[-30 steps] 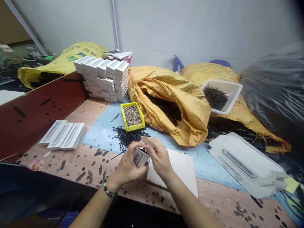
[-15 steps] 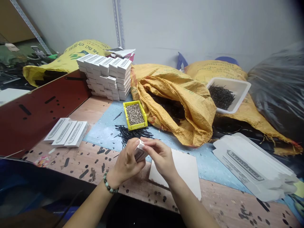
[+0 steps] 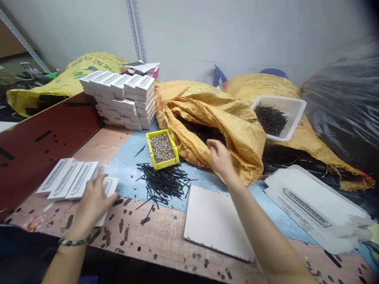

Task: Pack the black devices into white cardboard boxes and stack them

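Observation:
At the left of the bench, my left hand (image 3: 95, 199) has its fingers closed round a small white printed box (image 3: 110, 186), which lies partly under the palm. It sits just right of a short row of matching boxes (image 3: 60, 179). My right hand (image 3: 220, 156) reaches to the mouth of the orange woven sack (image 3: 189, 94), fingers apart and nothing visible in them. Dark contents show inside the sack. Between the hands lie a pile of thin black sticks (image 3: 166, 183) and a yellow tray (image 3: 167, 163) full of small shiny metal pieces.
A tall stack of white boxes (image 3: 118, 98) stands at the back left beside a brown board (image 3: 53, 134). A white board (image 3: 214, 221) lies in front. Flat printed cartons (image 3: 308, 205) are at the right. A white tub (image 3: 293, 114) of black sticks rests on another sack.
My hands, which were together on the white box, have parted. The left has carried the box left to the row, and the right has moved up to the sack's mouth.

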{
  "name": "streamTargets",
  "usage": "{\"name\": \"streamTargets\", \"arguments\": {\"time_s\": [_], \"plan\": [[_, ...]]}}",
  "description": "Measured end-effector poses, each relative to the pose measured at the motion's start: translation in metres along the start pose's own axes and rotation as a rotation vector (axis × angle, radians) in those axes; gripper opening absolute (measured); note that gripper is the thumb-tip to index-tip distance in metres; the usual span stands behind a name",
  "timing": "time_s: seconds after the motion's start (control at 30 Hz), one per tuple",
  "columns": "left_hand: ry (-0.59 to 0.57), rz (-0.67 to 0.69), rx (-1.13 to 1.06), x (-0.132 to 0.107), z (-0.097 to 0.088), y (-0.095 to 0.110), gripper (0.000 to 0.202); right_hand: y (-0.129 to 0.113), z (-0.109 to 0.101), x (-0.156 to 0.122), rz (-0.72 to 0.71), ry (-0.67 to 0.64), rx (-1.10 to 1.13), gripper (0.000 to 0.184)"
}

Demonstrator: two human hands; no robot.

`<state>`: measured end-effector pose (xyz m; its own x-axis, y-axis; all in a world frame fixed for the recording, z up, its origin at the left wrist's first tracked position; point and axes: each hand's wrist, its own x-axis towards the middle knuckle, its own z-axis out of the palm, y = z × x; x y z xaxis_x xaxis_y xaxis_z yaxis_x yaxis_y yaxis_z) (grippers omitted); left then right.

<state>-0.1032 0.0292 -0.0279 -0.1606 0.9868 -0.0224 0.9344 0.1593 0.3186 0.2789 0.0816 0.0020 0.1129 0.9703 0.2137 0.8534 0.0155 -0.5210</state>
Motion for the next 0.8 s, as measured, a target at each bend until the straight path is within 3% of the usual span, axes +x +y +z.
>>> {"name": "streamTargets", "arguments": {"time_s": [0.07, 0.13, 0.2, 0.27, 0.33, 0.4, 0.53, 0.6, 0.7, 0.8], "plan": [[0.079, 0.014, 0.093, 0.01, -0.003, -0.004, 0.072, 0.032, -0.003, 0.026, 0.033, -0.062, -0.1, 0.044], [0.196, 0.126, 0.068, 0.016, -0.001, 0.016, 0.064, 0.052, 0.003, 0.038, 0.029, -0.138, -0.137, 0.046], [0.235, 0.304, -0.042, 0.025, 0.004, 0.057, 0.047, 0.059, 0.012, 0.04, 0.028, -0.164, -0.177, 0.046], [0.159, 0.463, -0.064, 0.041, 0.013, 0.104, 0.036, 0.059, 0.015, 0.034, 0.025, -0.158, -0.21, 0.042], [0.103, 0.493, -0.005, 0.062, 0.024, 0.144, 0.031, 0.056, 0.008, 0.025, 0.024, -0.142, -0.234, 0.035], [0.065, 0.504, 0.008, 0.083, 0.035, 0.169, 0.022, 0.053, -0.01, 0.008, 0.003, -0.074, -0.225, 0.033], [0.042, 0.496, -0.037, 0.104, 0.045, 0.178, 0.018, 0.045, -0.057, -0.045, -0.13, 0.111, -0.062, 0.028], [0.058, 0.488, -0.095, 0.105, 0.042, 0.172, 0.021, 0.04, -0.07, -0.076, -0.147, 0.017, 0.007, 0.023], [0.076, 0.475, -0.221, 0.101, 0.036, 0.164, 0.022, 0.037, -0.068, -0.112, -0.088, -0.17, 0.072, 0.019], [0.07, 0.44, -0.383, 0.097, 0.03, 0.156, 0.023, 0.043, -0.05, -0.132, -0.031, -0.152, 0.114, 0.021]]}}
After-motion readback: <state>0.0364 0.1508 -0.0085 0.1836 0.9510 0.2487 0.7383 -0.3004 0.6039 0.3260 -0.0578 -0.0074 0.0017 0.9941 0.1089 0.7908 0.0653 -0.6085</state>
